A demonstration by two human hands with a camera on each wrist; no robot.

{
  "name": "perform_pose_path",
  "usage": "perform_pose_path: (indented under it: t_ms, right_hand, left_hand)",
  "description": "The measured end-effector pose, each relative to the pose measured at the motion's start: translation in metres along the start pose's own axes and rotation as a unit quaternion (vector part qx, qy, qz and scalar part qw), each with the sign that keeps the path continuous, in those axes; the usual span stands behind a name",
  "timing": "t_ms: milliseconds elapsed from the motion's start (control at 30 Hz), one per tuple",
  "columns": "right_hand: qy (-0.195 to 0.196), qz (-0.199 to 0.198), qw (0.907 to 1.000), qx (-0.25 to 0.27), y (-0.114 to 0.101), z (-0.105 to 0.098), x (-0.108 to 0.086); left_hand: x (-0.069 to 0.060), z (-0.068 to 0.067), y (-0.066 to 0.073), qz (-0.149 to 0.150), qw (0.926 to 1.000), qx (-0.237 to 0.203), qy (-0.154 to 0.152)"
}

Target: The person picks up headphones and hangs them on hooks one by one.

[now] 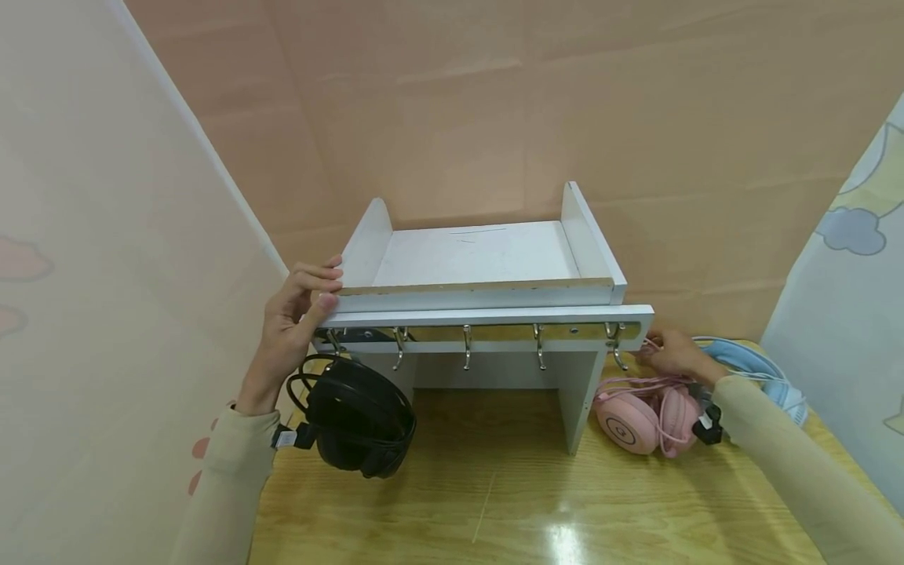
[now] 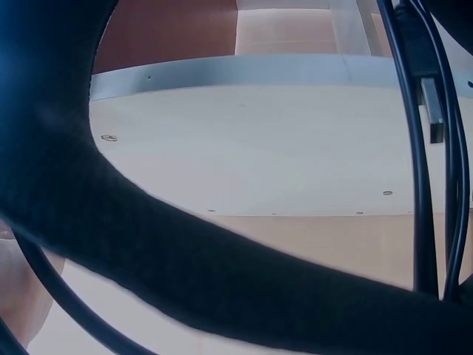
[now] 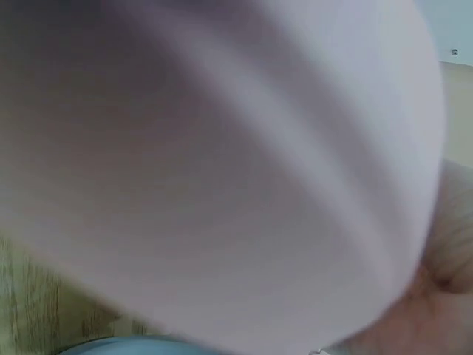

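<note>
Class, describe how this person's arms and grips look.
The left sleeve and right sleeve are long and beige. The left grip and right grip are ungloved. The left wrist device and right wrist device are small and black with a white patch.

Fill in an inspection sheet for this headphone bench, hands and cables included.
Surface: wood-grain table, glare near the front.
Job's things: white shelf with hook rail; black headphones hang at the rail's left end; pink headphones and blue headphones to the right of the shelf.
Clutter: nothing seen.
Left hand: grips the shelf's left front corner.
Right hand: at the pink headphones, grip unclear.
Cables: pink cable bunched over the pink headphones; others hard to trace.
Surroundings: brown backdrop, pale patterned side walls.
</note>
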State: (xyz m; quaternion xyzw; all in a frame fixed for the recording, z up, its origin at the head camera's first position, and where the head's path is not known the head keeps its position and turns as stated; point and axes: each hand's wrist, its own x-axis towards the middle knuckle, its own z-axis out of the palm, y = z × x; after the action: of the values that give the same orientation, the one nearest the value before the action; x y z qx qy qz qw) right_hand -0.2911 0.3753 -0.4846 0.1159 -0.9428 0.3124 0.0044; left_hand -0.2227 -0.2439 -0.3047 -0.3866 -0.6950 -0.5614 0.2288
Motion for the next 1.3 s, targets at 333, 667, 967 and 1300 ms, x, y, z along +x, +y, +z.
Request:
perform_pose_path:
  t_ms: [333,667,967,1300]
  right_hand:
    - [0.004,-0.017,0.9998,-0.001,0.002,-0.002,-0.001]
    - [-0.025,0.011,0.9996,0.011,-0.003,-0.007,-0.005]
    - [-0.045,0.042,0.9981,0.009,-0.01,-0.012,-0.004]
    - [-0.086,0.074,0.9914,0.065,-0.005,-0.017,-0.002]
  left_hand:
    - [0.0,0.001,0.0,-0.005,1.0,0.002,-0.001]
    - [0.002,0.002,0.0,-0.004,1.0,0.005,-0.003]
    - [0.0,0.0,-0.001,-0.009,0.9999,0.005,0.001]
    - [0.001,0.0,0.001,-0.009,1.0,0.005,0.001]
